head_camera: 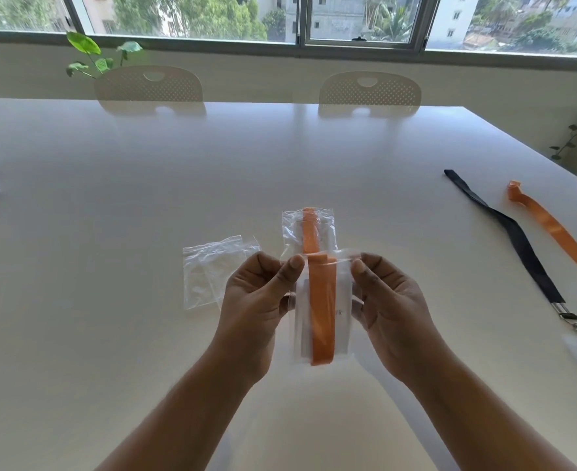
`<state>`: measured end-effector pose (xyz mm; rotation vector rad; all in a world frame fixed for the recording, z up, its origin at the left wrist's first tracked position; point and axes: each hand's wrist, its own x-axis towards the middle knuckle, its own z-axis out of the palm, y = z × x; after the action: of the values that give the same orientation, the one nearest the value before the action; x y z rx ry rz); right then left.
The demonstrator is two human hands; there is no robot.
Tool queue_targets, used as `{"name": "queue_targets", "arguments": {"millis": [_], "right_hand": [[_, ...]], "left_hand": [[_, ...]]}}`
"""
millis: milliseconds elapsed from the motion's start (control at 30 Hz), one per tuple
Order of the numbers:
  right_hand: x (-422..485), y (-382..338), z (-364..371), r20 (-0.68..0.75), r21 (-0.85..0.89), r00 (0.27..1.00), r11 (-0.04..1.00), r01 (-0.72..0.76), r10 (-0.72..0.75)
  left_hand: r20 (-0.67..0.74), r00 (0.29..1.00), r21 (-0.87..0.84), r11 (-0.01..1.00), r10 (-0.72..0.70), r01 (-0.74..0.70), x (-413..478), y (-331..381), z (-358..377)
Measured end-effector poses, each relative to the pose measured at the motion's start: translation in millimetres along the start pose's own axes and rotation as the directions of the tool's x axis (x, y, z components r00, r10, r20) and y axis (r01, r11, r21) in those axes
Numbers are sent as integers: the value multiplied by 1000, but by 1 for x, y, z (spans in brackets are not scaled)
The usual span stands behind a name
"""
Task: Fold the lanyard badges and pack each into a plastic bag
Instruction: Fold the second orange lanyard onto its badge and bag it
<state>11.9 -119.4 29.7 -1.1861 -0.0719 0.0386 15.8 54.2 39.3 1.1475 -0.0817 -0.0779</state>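
Left hand point(256, 300) and right hand point(385, 300) pinch top corners of plastic bag point(343, 321) holding folded orange lanyard point(321, 311), above table point(144, 198); fingers curled.

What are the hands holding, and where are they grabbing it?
A clear plastic bag with a folded orange lanyard inside. The left hand and the right hand each pinch its top edge, one at each side.

The left hand point(256, 300) and right hand point(390, 300) pinch the top edge of a plastic bag point(343, 334) holding a folded orange lanyard point(321, 317).
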Motion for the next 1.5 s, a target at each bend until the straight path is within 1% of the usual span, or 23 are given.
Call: {"name": "queue_targets", "arguments": {"millis": [67,133,267,467,700,867,933,1033,1067,1133,1233,1300,1367,1433,1500], "right_hand": [[0,1,0,-18,-11,1000,1000,-18,18],[0,3,-1,-15,15,999,999,-32,32],[-1,4,-2,-30,50,998,998,-46,47],[-2,4,-2,-88,6,996,999,-32,33],[-3,1,0,-91,-64,995,998,25,-31],[-4,0,4,-103,-193,993,981,33,-54],[-6,0,6,-79,-220,997,975,-15,-2],[-12,0,6,-9,-185,990,973,-139,140],[-13,0,4,-7,-179,985,969,-170,171],[-16,1,2,-32,-170,983,968,-186,183],[-16,3,-1,-59,-161,992,979,-121,113],[-16,1,-1,-14,-170,999,984,-43,42],[-15,2,0,29,-231,999,972,30,-24],[-14,3,0,4,-297,998,953,56,-57],[-11,3,-2,-49,-301,995,951,66,-84]], "left_hand": [[-24,1000,38,999,4,-3,0,-2,1],[-39,999,85,996,4,-1,1,-4,1],[-9,1000,157,987,-7,9,0,-6,3],[1,996,217,973,85,-83,-1,-8,5],[-16,999,140,990,36,-33,-3,-8,6],[-70,997,129,992,15,-6,-2,-6,5],[-97,995,80,997,4,4,-1,-2,3],[-131,991,-40,999,-17,12,2,3,-2],[-143,990,-59,998,-21,12,4,3,-4],[-164,986,-60,998,-23,14,7,3,-7],[-171,985,-60,998,-22,12,9,0,-9],[-177,984,-69,998,-23,11,12,-2,-11],[-175,984,-49,999,-22,14,14,-4,-15],[-168,986,36,999,-7,13,17,-5,-19],[-193,980,171,985,47,-14,20,-7,-23]]}}
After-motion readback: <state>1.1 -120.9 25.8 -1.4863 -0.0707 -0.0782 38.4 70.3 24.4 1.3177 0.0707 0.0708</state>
